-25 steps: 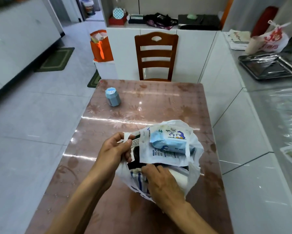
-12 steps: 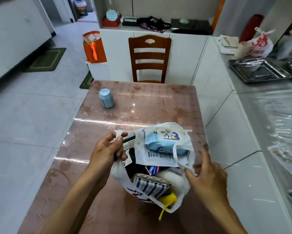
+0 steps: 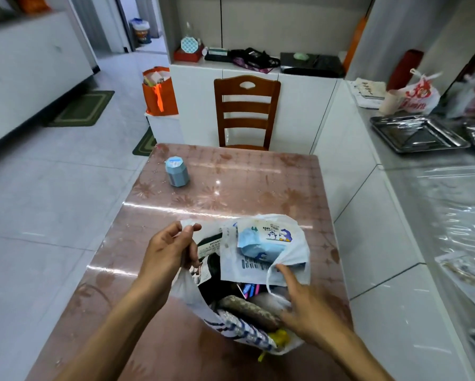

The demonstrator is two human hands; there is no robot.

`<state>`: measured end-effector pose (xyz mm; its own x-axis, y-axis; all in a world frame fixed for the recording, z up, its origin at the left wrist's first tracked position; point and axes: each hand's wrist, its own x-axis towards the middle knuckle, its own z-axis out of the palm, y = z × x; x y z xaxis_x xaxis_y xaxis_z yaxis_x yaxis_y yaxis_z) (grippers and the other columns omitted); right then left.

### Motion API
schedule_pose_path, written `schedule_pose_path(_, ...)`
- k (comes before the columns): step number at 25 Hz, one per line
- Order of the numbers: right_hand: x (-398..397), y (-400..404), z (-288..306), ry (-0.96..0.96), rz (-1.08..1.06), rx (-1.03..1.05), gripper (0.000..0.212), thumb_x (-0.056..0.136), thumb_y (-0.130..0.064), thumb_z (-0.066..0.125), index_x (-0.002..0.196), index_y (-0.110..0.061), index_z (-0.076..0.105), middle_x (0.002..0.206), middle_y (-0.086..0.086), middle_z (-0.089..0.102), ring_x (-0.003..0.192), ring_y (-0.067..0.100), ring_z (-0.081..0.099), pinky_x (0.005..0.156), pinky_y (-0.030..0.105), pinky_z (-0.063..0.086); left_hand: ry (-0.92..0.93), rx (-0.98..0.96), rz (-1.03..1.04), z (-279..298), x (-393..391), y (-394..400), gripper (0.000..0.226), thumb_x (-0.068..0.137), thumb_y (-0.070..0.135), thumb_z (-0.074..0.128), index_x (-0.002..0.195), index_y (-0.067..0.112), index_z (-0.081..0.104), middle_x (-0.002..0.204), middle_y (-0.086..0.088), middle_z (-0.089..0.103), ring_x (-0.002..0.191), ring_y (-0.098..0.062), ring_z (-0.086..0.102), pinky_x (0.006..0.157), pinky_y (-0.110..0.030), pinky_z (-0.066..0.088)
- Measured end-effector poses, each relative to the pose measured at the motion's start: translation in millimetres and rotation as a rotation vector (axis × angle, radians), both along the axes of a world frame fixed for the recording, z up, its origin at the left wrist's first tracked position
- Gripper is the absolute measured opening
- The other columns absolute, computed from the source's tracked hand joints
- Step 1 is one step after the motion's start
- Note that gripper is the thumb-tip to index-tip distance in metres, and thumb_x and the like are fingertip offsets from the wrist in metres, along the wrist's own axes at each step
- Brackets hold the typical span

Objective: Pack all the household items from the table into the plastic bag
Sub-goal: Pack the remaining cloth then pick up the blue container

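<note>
Glossy bench [image 3: 258, 182] carried bag [image 3: 291, 259], nearly full. Left hand [image 3: 167, 257] pinched one handle; right hand [image 3: 305, 309], fingers loose, touched the other. Jar [image 3: 176, 171] sat well apart, unpacked. Risk: overfilled bag tips, spilling wipes [image 3: 266, 240].

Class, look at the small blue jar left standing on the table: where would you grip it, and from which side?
Grip the blue jar round its faceted body just below the lid, coming from above and the near side. It stands upright and alone on the table, so opposite flat faces probably give fingers and thumb firm purchase.

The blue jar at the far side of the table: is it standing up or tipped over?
Upright. The blue jar stands on its base on the table, lid on top, apart from the plastic bag.
</note>
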<state>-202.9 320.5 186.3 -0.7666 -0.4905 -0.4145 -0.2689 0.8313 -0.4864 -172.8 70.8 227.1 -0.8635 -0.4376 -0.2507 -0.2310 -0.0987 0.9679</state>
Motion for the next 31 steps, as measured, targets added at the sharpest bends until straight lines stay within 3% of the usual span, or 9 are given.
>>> schedule_pose_path(3,-23,8,12,-0.1,-0.57,-0.527,0.021,0.092,-0.006,0.055,0.105,-0.022,0.052,0.051,-0.007,0.052,0.04,0.007,0.048,0.055,0.032,0.045,-0.026,0.043,0.018,2,12,1,0.019,0.098,0.012,0.053,0.106,-0.001,0.065,0.059,-0.007,0.062,0.046,-0.014,0.05,0.047,-0.019,0.044)
schedule_pose_path(5,-47,2,45,-0.239,-0.9,-0.926,0.016,0.092,0.004,0.048,0.093,-0.008,0.058,0.038,-0.01,0.04,0.031,0.006,0.035,0.047,0.032,0.037,-0.06,0.062,0.012,21,-2,-3,0.017,0.095,0.006,0.055,0.103,-0.007,0.064,0.056,-0.005,0.059,0.043,-0.01,0.045,0.043,-0.016,0.038)
schedule_pose_path(8,-72,-6,80,-0.311,-0.95,-1.133,0.016,0.088,0.003,0.047,0.087,-0.006,0.06,0.043,-0.006,0.029,0.034,0.008,0.022,0.041,0.022,0.02,-0.026,0.066,0.084,50,-39,-23,0.016,0.094,0.004,0.054,0.095,-0.004,0.068,0.053,-0.001,0.06,0.044,-0.01,0.046,0.046,-0.018,0.037)
schedule_pose_path(12,-77,11,59,-0.298,-0.911,-0.923,0.013,0.094,-0.01,0.051,0.091,-0.004,0.063,0.051,0.003,0.037,0.038,0.012,0.024,0.042,0.02,0.022,-0.057,0.034,0.105,35,-49,-37,0.018,0.096,0.006,0.052,0.099,-0.003,0.067,0.051,0.0,0.061,0.042,-0.012,0.047,0.049,-0.024,0.034)
schedule_pose_path(17,-95,2,61,-0.247,-0.743,-0.637,0.02,0.094,-0.016,0.052,0.082,-0.004,0.062,0.055,0.011,0.058,0.049,0.027,0.052,0.06,0.037,0.043,-0.109,0.042,0.07,17,-38,-53,0.018,0.096,0.011,0.054,0.102,-0.001,0.066,0.054,-0.005,0.061,0.045,-0.017,0.053,0.053,-0.029,0.041)
schedule_pose_path(20,-89,-1,67,0.5,-0.437,0.015,0.024,0.089,-0.036,0.057,0.091,-0.012,0.06,0.084,0.008,0.067,0.078,0.032,0.061,0.073,0.038,0.045,-0.112,0.024,0.033,19,-32,-55,0.017,0.097,0.012,0.053,0.101,0.001,0.066,0.058,-0.005,0.064,0.05,-0.018,0.058,0.052,-0.026,0.047)
schedule_pose_path(22,-52,-24,67,0.764,-0.197,-0.19,0.028,0.084,-0.037,0.063,0.104,-0.019,0.057,0.095,0.002,0.062,0.086,0.023,0.056,0.077,0.038,0.043,-0.12,0.009,0.028,17,-28,-54,0.017,0.098,0.013,0.052,0.1,0.003,0.067,0.06,-0.005,0.065,0.051,-0.018,0.06,0.05,-0.023,0.048)
schedule_pose_path(26,7,-77,-6,0.526,0.431,-0.132,0.034,0.073,-0.031,0.066,0.106,-0.025,0.058,0.097,-0.003,0.061,0.082,0.022,0.06,0.064,0.033,0.047,-0.107,-0.005,0.005,15,-26,-51,0.018,0.098,0.014,0.052,0.1,0.005,0.067,0.063,-0.006,0.067,0.054,-0.019,0.061,0.055,-0.025,0.05)
schedule_pose_path(31,-12,-69,-30,0.132,0.047,-0.357,0.023,0.079,-0.02,0.067,0.081,-0.025,0.046,0.077,-0.006,0.063,0.071,0.016,0.057,0.056,0.035,0.041,-0.097,0.016,0.002,12,-20,-54,0.018,0.097,0.013,0.052,0.098,0.003,0.067,0.063,-0.008,0.066,0.053,-0.02,0.059,0.057,-0.027,0.049)
